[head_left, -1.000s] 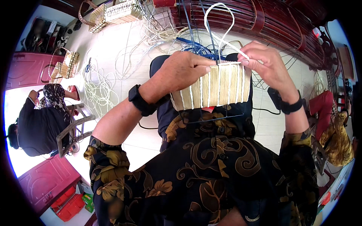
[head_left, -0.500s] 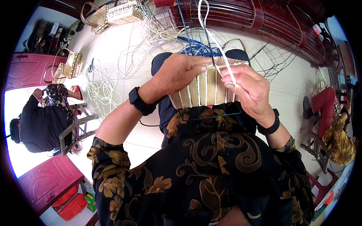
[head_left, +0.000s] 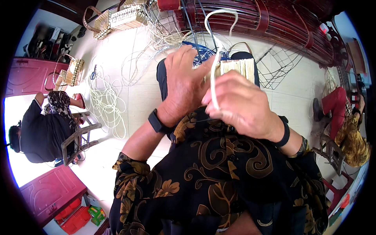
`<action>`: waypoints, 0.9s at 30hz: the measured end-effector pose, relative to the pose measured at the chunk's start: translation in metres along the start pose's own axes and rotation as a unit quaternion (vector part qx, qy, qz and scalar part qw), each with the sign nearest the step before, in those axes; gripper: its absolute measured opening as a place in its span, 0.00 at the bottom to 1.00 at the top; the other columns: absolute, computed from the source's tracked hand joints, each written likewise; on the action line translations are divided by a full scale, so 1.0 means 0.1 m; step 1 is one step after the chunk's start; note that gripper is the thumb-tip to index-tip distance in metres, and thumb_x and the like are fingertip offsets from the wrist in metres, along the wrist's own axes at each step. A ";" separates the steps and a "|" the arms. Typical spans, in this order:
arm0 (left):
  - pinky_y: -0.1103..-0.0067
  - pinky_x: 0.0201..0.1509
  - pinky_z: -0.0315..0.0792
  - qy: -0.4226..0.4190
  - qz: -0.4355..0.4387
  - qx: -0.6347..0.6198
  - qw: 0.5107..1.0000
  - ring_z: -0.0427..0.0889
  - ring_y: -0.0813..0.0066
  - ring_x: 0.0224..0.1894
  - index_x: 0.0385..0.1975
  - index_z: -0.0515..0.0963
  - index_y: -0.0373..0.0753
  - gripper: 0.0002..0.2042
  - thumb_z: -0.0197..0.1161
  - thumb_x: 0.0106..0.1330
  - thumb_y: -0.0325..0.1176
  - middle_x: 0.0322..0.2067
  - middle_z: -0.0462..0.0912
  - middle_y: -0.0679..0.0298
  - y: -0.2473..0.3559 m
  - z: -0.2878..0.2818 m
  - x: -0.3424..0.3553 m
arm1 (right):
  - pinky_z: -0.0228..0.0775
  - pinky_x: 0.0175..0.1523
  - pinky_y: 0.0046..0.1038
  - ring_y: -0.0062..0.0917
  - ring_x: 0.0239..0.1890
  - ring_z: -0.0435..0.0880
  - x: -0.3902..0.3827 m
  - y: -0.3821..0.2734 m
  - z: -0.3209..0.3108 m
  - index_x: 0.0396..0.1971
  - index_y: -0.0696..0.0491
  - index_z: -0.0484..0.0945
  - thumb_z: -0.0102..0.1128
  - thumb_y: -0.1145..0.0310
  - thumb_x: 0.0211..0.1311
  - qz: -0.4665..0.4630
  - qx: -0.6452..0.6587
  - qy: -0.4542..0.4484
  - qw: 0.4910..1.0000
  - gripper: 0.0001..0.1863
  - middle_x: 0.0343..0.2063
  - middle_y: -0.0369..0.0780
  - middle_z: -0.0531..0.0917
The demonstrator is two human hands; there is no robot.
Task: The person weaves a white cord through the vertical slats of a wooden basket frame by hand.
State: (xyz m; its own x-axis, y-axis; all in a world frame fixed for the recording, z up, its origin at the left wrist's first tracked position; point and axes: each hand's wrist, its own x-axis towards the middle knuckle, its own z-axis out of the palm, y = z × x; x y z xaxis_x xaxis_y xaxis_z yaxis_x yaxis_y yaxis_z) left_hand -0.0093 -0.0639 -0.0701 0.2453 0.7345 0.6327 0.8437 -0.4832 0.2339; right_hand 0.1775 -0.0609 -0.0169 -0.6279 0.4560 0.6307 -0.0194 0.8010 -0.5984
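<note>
A small half-woven basket (head_left: 239, 68), pale strips on a dark wire frame, sits at my lap between both knees. My left hand (head_left: 183, 80) lies along its left side, thumb reaching over the edge, gripping it. In front of the basket is my right hand (head_left: 244, 107), slightly blurred, its fingers pinched on a white cord (head_left: 213, 80). The cord rises from those fingers past the left thumb and loops over at the top, its loose end hanging. My hands hide much of the basket's near side.
Loose coils of pale cord (head_left: 105, 98) lie on the tiled floor to the left. A bare wire frame (head_left: 280, 66) is at right, near a dark red bench (head_left: 235, 19). Finished baskets (head_left: 129, 17) stand far left. Two people sit on stools at either side.
The basket has tipped, now showing its strips from another side. My right hand has moved left and nearer me with the cord. The left hand has turned, its fingers pointing farther away.
</note>
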 end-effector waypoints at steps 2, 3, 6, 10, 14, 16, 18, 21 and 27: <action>0.59 0.58 0.62 0.050 -0.001 0.013 0.999 0.73 0.47 0.57 0.47 0.86 0.52 0.20 0.72 0.52 0.38 0.51 0.77 0.50 0.08 0.05 -0.10 | 0.77 0.48 0.31 0.31 0.43 0.82 0.07 -0.14 -0.01 0.25 0.56 0.83 0.71 0.72 0.53 -0.037 0.057 -0.021 0.997 0.05 0.38 0.38 0.85; 0.59 0.58 0.63 0.046 -0.039 -0.058 0.997 0.73 0.48 0.57 0.47 0.86 0.53 0.19 0.72 0.52 0.36 0.52 0.77 0.51 0.16 0.01 -0.13 | 0.78 0.48 0.32 0.31 0.43 0.83 0.11 -0.19 0.00 0.24 0.56 0.82 0.71 0.72 0.52 -0.043 0.103 -0.040 0.993 0.06 0.39 0.38 0.85; 0.62 0.58 0.66 0.072 -0.078 -0.206 0.973 0.75 0.51 0.56 0.46 0.85 0.51 0.18 0.71 0.54 0.29 0.50 0.79 0.54 0.24 0.01 -0.16 | 0.78 0.47 0.31 0.31 0.45 0.82 0.13 -0.30 0.05 0.25 0.57 0.82 0.72 0.71 0.53 -0.081 0.143 -0.052 0.985 0.07 0.40 0.38 0.85; 0.69 0.57 0.71 0.045 -0.092 -0.283 0.954 0.80 0.60 0.51 0.40 0.83 0.41 0.09 0.67 0.60 0.24 0.42 0.83 0.58 0.08 0.00 -0.17 | 0.74 0.48 0.32 0.31 0.46 0.78 0.25 -0.29 -0.13 0.30 0.54 0.83 0.68 0.66 0.58 -0.133 0.193 -0.052 0.971 0.08 0.44 0.39 0.84; 0.74 0.52 0.73 0.051 -0.238 -0.321 0.915 0.81 0.63 0.44 0.35 0.81 0.31 0.03 0.63 0.66 0.24 0.36 0.84 0.57 0.09 -0.06 -0.16 | 0.64 0.50 0.33 0.28 0.45 0.72 0.36 -0.10 -0.84 0.39 0.49 0.84 0.61 0.56 0.66 -0.109 0.245 -0.025 0.963 0.13 0.49 0.39 0.80; 0.72 0.48 0.72 0.071 -0.291 -0.313 0.901 0.80 0.61 0.40 0.33 0.80 0.31 0.04 0.64 0.64 0.25 0.33 0.83 0.55 0.06 -0.03 -0.15 | 0.61 0.51 0.29 0.25 0.46 0.69 0.25 0.00 -1.18 0.47 0.50 0.80 0.52 0.58 0.74 -0.035 0.249 0.040 0.967 0.15 0.50 0.37 0.76; 0.71 0.45 0.72 0.030 -0.324 -0.257 0.910 0.79 0.57 0.37 0.31 0.79 0.31 0.05 0.64 0.63 0.27 0.31 0.82 0.53 0.01 -0.03 -0.11 | 0.61 0.50 0.26 0.21 0.46 0.68 0.22 0.08 -1.49 0.56 0.51 0.78 0.46 0.60 0.78 0.027 0.218 0.063 0.973 0.17 0.52 0.36 0.75; 0.69 0.37 0.71 -0.051 -0.350 -0.193 0.915 0.78 0.52 0.30 0.24 0.79 0.33 0.07 0.63 0.61 0.29 0.26 0.80 0.50 -0.14 -0.05 -0.01 | 0.74 0.43 0.23 0.22 0.39 0.79 0.47 0.28 -1.50 0.52 0.57 0.77 0.49 0.66 0.77 0.048 0.274 0.119 0.953 0.14 0.43 0.40 0.81; 0.76 0.27 0.67 -0.190 -0.324 -0.315 0.872 0.74 0.75 0.22 0.22 0.82 0.31 0.07 0.62 0.58 0.27 0.19 0.77 0.64 -0.60 0.00 0.05 | 0.80 0.56 0.31 0.33 0.57 0.82 0.92 0.73 -1.22 0.60 0.63 0.70 0.51 0.69 0.76 0.145 0.367 0.193 0.898 0.18 0.53 0.49 0.81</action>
State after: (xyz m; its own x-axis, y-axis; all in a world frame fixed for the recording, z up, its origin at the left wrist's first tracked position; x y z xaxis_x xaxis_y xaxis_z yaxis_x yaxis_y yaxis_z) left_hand -0.0586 -0.0311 -0.0808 0.0563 0.9974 -0.0439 0.4637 0.0128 0.8859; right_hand 0.2133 0.0863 0.0576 -0.3751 0.8183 0.4356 -0.4949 0.2206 -0.8405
